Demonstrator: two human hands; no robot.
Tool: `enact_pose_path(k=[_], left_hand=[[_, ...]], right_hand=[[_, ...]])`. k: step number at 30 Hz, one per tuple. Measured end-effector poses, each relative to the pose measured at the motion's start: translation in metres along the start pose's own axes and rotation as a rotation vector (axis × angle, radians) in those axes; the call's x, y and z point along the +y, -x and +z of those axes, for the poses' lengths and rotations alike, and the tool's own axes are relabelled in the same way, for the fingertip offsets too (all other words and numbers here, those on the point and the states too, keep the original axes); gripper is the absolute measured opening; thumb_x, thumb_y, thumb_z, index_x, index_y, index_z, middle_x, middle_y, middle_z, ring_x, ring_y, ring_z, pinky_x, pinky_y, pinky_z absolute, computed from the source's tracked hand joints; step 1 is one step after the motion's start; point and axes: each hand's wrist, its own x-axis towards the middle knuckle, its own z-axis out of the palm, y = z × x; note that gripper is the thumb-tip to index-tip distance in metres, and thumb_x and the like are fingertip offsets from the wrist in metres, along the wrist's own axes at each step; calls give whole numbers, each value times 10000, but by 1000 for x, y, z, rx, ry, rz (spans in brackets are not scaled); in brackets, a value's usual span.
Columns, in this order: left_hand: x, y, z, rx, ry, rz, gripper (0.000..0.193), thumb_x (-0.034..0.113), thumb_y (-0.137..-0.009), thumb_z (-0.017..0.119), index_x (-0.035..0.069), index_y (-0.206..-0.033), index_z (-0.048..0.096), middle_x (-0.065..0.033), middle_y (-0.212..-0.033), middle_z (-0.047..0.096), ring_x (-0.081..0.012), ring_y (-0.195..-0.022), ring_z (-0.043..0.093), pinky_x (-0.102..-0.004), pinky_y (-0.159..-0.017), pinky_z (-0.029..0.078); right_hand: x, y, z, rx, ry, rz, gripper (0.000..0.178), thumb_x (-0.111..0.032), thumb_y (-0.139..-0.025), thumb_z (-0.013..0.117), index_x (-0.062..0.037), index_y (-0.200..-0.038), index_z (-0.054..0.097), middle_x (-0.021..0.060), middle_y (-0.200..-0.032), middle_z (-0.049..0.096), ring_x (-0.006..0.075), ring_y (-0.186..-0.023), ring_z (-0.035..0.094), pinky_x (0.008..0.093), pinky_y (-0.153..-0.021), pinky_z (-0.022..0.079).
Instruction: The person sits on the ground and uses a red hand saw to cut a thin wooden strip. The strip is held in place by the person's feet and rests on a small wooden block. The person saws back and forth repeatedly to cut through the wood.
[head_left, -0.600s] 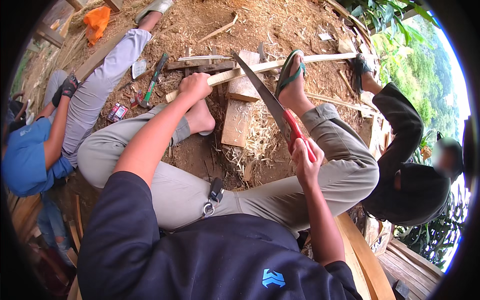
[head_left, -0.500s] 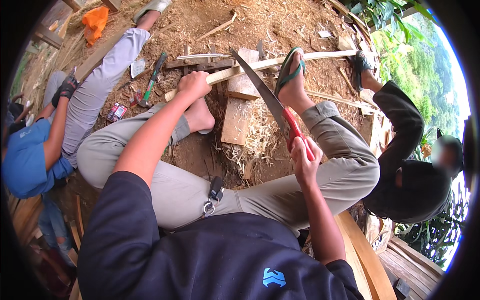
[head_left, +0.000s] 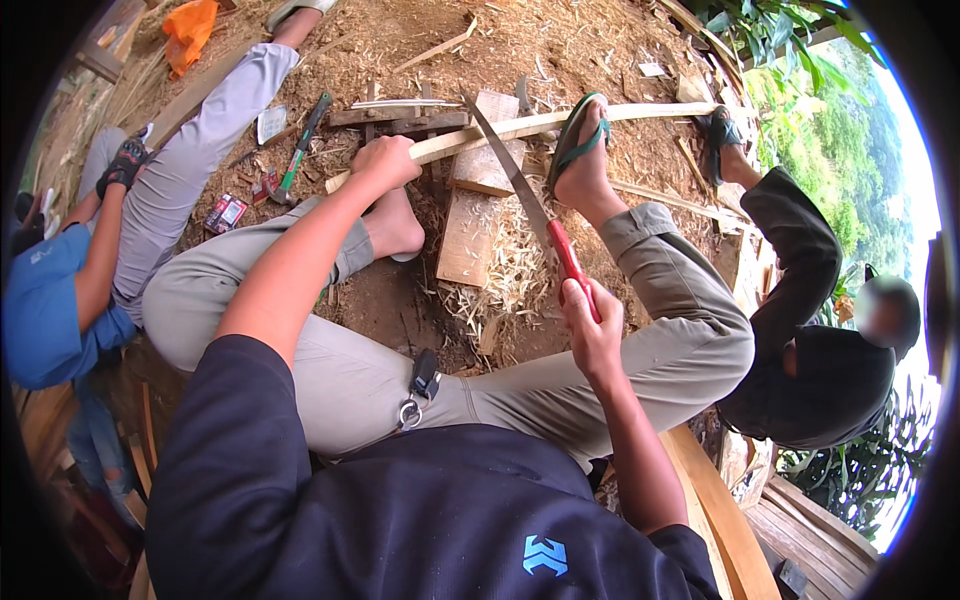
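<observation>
My right hand (head_left: pixel 592 322) grips the red handle of a hand saw (head_left: pixel 510 165). Its long blade slants up and to the left, with the far part against a pale wooden strip (head_left: pixel 445 146). My left hand (head_left: pixel 386 163) is wrapped round the strip near its left end. The strip rests across a wooden block (head_left: pixel 488 168) and runs right, under my sandalled foot (head_left: pixel 583 150). Below the block lies a thicker piece of wood (head_left: pixel 466 240) among curled shavings (head_left: pixel 510 285).
A green-handled hammer (head_left: pixel 304 150) and a small red pack (head_left: pixel 225 214) lie left of my leg. A person in blue (head_left: pixel 60 310) sits at left, another in black (head_left: pixel 820 385) at right. An orange bag (head_left: pixel 188 36) lies at the far left.
The saw's handle has shifted slightly left with my right hand, and the blade has turned more edge-on. My left hand still holds the strip.
</observation>
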Motion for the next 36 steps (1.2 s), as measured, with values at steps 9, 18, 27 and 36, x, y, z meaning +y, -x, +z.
enact_pose_path(k=[9,18,27,36], left_hand=[[5,7,-7,-3,-6,28,312,167,-808,651,171,-1102,756,-168,-1095,750,-381,-1049,715,-492,-872,584],[4,5,-2,41,4,29,296,159,-833,626,160,-1097,760,-177,-1073,752,-389,-1031,717,-497,-869,584],[1,6,-2,14,-10,39,290,167,-833,632,170,-1091,765,-184,-1061,752,-389,-1019,719,-496,-870,583],[-1,5,-1,43,12,29,324,190,-803,658,203,-1108,768,-176,-1052,753,-390,-1013,718,-517,-874,569]], right_hand=[[-5,-26,15,49,99,-124,302,-225,-1019,636,18,-841,637,13,-609,492,82,-564,425,312,-520,348],[-10,-37,3,41,32,-52,355,-238,-1020,632,4,-761,604,-36,-607,472,56,-579,410,295,-520,325],[-12,-8,-29,10,-88,-36,319,-250,-1044,599,-25,-820,633,-61,-611,493,12,-498,392,205,-454,252],[-6,-44,0,-20,-22,-58,326,-222,-1022,618,-12,-773,618,-69,-643,498,24,-593,425,246,-519,315]])
